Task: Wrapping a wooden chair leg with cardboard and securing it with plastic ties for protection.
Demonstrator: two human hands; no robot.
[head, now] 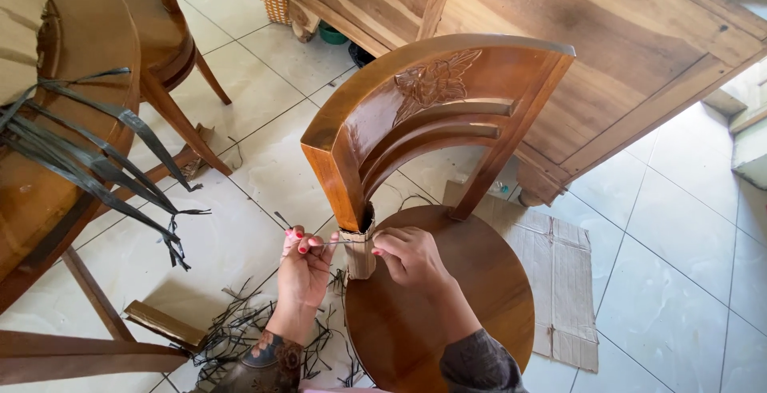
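Both hands pinch a thin, limp plastic strap [335, 242] taut, left hand [304, 269] and right hand [409, 256] closed on its ends, across the stiff cardboard wrap [361, 251] on the heavy wooden chair [431, 201] post beside the seat.

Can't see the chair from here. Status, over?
Left hand and right hand pinch a thin strand taut across the cardboard wrap on the chair post. Nothing in the way.

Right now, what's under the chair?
Under the chair: flattened cardboard on the tile floor, black strap scraps at its left. The seat hides the floor directly beneath and the chair's legs.
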